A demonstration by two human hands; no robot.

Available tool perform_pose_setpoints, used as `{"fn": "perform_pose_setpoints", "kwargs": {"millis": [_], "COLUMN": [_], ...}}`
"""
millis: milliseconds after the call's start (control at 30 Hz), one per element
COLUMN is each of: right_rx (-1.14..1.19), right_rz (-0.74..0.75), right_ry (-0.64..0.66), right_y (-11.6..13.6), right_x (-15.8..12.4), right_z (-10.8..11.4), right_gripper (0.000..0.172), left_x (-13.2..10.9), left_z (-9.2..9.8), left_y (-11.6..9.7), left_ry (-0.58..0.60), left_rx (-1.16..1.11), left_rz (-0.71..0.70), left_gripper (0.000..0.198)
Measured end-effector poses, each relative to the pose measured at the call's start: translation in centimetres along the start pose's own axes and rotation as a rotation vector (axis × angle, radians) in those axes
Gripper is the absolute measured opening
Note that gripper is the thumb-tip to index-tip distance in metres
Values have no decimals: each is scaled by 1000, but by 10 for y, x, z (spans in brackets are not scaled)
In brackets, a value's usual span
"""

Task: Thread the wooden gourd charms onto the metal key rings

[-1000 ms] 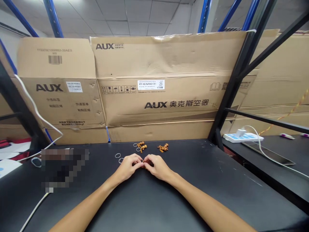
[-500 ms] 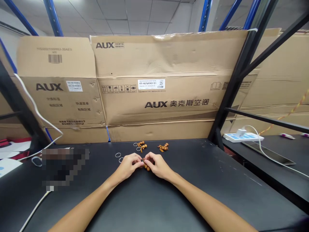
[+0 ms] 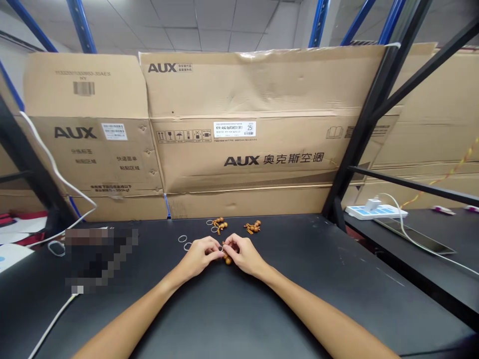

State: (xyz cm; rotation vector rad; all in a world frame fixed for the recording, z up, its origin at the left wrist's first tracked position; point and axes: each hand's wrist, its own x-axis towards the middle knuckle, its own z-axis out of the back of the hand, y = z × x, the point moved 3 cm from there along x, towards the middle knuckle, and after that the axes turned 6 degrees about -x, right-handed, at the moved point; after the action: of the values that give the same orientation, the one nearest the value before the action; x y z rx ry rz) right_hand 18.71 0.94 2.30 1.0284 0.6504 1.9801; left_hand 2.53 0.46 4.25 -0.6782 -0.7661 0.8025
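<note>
My left hand is pinched around a small metal split ring, only part of which shows between the fingers. Right beside it, my right hand grips the cord end of a brown wooden gourd pendant. The pendant's rounded beads hang below the fingertips, and the hands nearly touch. Exactly how ring and cord meet is hidden by my fingers. Two loose split rings, one of them a plain silver ring, lie left of my left hand.
Beyond my hands lie gourd pendants with rings near them, and more gourd pendants to the right. Cardboard walls off the back of the black table. A blurred dark object with a white cable is on the left.
The gourd pendant has shifted slightly under my right fingers, its lower bead now showing more clearly. Both hands stay in nearly the same place.
</note>
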Motion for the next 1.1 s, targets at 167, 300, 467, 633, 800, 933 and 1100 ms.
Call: {"fn": "perform_pose_setpoints", "kwargs": {"millis": [167, 300, 467, 633, 800, 933, 1100], "right_rx": [-26, -79, -206, -376, -567, -585, -559], "right_rz": [-7, -19, -48, -5, 67, 78, 102], "right_ry": [-21, -50, -75, -40, 25, 51, 61], "right_y": [-4, -8, -13, -3, 6, 4, 3], "right_x": [0, 1, 2, 0, -2, -1, -1], "right_z": [-3, -3, 0, 4, 6, 5, 4], "right_gripper": [12, 10, 7, 9, 13, 9, 7], "left_x": [0, 0, -1, -1, -1, -3, -6], "left_z": [0, -1, 0, 2, 3, 2, 0], "left_y": [1, 5, 4, 4, 6, 5, 9], "left_ry": [8, 39, 60, 25, 37, 44, 16], "left_rx": [-32, -96, -76, 99, 234, 287, 376], "left_rz": [27, 48, 9, -37, -76, -116, -155], "left_gripper": [19, 21, 23, 25, 20, 22, 22]}}
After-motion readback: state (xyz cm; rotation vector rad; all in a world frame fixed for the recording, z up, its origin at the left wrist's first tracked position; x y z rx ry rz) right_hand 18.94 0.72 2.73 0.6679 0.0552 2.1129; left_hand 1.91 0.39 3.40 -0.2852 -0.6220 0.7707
